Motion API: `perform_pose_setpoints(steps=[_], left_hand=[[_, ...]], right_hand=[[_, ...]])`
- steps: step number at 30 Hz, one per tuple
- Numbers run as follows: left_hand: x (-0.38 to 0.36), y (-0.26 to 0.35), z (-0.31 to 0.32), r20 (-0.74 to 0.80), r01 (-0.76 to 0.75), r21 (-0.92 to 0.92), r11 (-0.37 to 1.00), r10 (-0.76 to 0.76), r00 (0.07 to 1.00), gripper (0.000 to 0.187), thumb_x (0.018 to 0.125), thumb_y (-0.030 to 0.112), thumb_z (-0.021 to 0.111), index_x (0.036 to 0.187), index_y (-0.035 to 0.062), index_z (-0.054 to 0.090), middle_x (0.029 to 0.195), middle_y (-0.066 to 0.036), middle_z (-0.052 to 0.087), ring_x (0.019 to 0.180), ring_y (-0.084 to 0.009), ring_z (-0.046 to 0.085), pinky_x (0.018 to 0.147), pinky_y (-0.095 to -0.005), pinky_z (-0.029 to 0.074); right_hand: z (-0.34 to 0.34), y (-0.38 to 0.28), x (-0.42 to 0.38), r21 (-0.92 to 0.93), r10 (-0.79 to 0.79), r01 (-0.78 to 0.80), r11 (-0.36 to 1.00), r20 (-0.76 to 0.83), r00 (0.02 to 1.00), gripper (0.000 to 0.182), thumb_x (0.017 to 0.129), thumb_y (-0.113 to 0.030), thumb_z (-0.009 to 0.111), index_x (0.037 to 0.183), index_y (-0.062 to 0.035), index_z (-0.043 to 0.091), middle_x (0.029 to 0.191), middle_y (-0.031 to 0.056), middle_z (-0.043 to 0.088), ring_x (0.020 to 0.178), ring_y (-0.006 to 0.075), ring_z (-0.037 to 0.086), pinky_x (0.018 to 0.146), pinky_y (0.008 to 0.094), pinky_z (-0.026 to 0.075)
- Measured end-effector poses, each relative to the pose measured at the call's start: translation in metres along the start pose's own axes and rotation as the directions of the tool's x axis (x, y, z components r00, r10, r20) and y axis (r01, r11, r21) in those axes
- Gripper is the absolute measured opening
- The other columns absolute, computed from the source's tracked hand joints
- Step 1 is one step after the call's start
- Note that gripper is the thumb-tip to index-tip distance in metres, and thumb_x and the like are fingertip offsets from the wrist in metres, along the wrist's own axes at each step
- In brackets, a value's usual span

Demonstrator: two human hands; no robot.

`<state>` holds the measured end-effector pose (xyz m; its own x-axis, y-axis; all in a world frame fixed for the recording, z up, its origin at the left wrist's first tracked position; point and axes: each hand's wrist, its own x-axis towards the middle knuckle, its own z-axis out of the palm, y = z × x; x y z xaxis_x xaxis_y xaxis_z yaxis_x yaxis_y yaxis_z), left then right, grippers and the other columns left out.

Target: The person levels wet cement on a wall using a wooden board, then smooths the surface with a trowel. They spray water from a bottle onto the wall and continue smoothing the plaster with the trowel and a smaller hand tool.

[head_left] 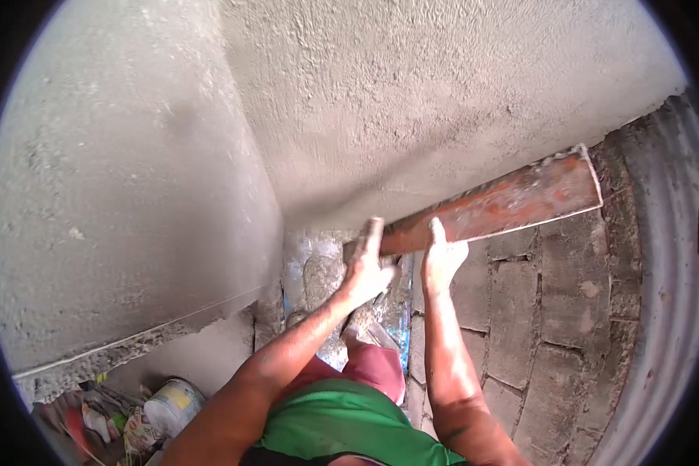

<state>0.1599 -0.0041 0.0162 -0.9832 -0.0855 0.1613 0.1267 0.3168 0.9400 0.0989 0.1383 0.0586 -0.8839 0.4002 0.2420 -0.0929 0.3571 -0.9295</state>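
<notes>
A long reddish-brown straightedge [512, 203] lies slanted against the lower edge of a freshly plastered grey wall [412, 101], its far end up to the right. My left hand [367, 268] grips its near end, fingers wrapped over the top. My right hand [441, 256] holds the bar just to the right of the left, thumb up against its face. Both hands are smeared with mortar. Below the bar the wall is bare brick [536, 311].
A second plastered wall [116, 194] meets the first at a corner on the left. A paint can [175, 404] and littered wrappers [101, 423] lie on the floor at lower left. A curved corrugated sheet [672, 272] stands at the right edge.
</notes>
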Motion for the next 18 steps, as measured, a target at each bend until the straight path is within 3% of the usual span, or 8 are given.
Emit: perform_pose_setpoints(steps=[2, 3, 5, 7, 10, 13, 16, 18], left_hand=[[0.012, 0.046, -0.011, 0.274, -0.135, 0.036, 0.990, 0.120, 0.954, 0.098, 0.073, -0.001, 0.066, 0.153, 0.0076, 0.010, 0.157, -0.026, 0.008, 0.146, -0.0331, 0.015, 0.120, -0.0417, 0.016], [0.009, 0.046, 0.002, 0.284, -0.102, -0.039, 0.994, 0.109, 0.953, 0.096, 0.074, -0.004, 0.062, 0.153, 0.0068, 0.008, 0.157, -0.026, 0.007, 0.146, -0.0366, 0.011, 0.120, -0.0440, 0.015], [-0.003, 0.045, 0.024, 0.284, -0.077, -0.106, 0.991, 0.105, 0.953, 0.094, 0.075, -0.007, 0.057, 0.153, 0.0060, 0.006, 0.157, -0.026, 0.006, 0.146, -0.0400, 0.008, 0.119, -0.0463, 0.014], [-0.017, 0.015, 0.054, 0.088, -0.247, 0.053, 0.967, 0.242, 0.966, 0.088, 0.084, 0.013, 0.058, 0.150, -0.0052, 0.003, 0.156, -0.029, 0.003, 0.145, -0.0431, 0.005, 0.119, -0.0470, 0.015], [-0.046, -0.053, 0.101, 0.214, 0.056, 0.215, 0.975, -0.103, 0.971, 0.099, 0.085, 0.036, 0.064, 0.149, -0.0059, 0.003, 0.156, -0.030, 0.001, 0.145, -0.0446, 0.003, 0.118, -0.0485, 0.015], [-0.052, -0.079, 0.104, 0.278, 0.241, 0.390, 0.888, -0.364, 0.889, 0.093, 0.086, 0.033, 0.063, 0.148, -0.0059, 0.007, 0.154, -0.031, 0.006, 0.142, -0.0456, 0.009, 0.116, -0.0490, 0.019], [-0.053, -0.046, 0.094, 0.217, 0.252, 0.377, 0.891, -0.350, 0.912, 0.088, 0.086, 0.031, 0.062, 0.148, -0.0058, 0.010, 0.152, -0.032, 0.010, 0.140, -0.0467, 0.015, 0.114, -0.0495, 0.023], [-0.047, 0.010, 0.082, 0.145, 0.231, 0.329, 0.916, -0.290, 0.946, 0.084, 0.087, 0.029, 0.061, 0.147, -0.0058, 0.013, 0.150, -0.033, 0.013, 0.139, -0.0475, 0.019, 0.113, -0.0499, 0.026]], right_hand=[[-0.004, -0.035, -0.024, 0.176, 0.037, -0.044, 0.983, 0.043, 0.998, 0.023, 0.087, -0.010, 0.066, 0.102, 0.0072, 0.064, 0.098, 0.0132, 0.069, 0.092, 0.0197, 0.062, 0.086, 0.0343, 0.049], [-0.008, -0.046, -0.029, 0.132, 0.042, -0.062, 0.989, 0.152, 0.987, 0.026, 0.086, -0.010, 0.067, 0.104, 0.0077, 0.063, 0.101, 0.0140, 0.069, 0.095, 0.0205, 0.063, 0.087, 0.0339, 0.048], [-0.011, -0.057, -0.031, -0.008, -0.047, 0.049, 0.999, 0.130, 0.990, 0.027, 0.086, -0.011, 0.068, 0.106, 0.0064, 0.064, 0.101, 0.0130, 0.069, 0.094, 0.0206, 0.063, 0.087, 0.0336, 0.048], [-0.014, -0.054, -0.024, 0.113, -0.012, 0.000, 0.994, 0.105, 0.994, 0.028, 0.085, -0.011, 0.069, 0.107, 0.0056, 0.064, 0.101, 0.0123, 0.069, 0.092, 0.0197, 0.062, 0.086, 0.0329, 0.048], [-0.028, -0.052, -0.013, 0.185, 0.032, -0.059, 0.981, 0.143, 0.989, 0.030, 0.085, -0.010, 0.070, 0.109, 0.0060, 0.062, 0.101, 0.0109, 0.067, 0.090, 0.0183, 0.060, 0.086, 0.0322, 0.047], [-0.044, -0.041, -0.008, -0.015, -0.020, 0.022, 1.000, 0.131, 0.991, 0.032, 0.086, -0.010, 0.070, 0.112, 0.0070, 0.060, 0.105, 0.0122, 0.067, 0.093, 0.0199, 0.060, 0.088, 0.0331, 0.047], [-0.047, -0.038, -0.003, 0.115, -0.124, 0.106, 0.988, 0.168, 0.978, 0.033, 0.087, -0.010, 0.070, 0.113, 0.0073, 0.060, 0.106, 0.0131, 0.067, 0.095, 0.0208, 0.060, 0.090, 0.0336, 0.047], [-0.045, -0.047, -0.010, 0.335, 0.050, -0.129, 0.933, 0.236, 0.971, 0.033, 0.087, -0.011, 0.069, 0.113, 0.0079, 0.060, 0.105, 0.0140, 0.067, 0.095, 0.0218, 0.061, 0.089, 0.0339, 0.048]])
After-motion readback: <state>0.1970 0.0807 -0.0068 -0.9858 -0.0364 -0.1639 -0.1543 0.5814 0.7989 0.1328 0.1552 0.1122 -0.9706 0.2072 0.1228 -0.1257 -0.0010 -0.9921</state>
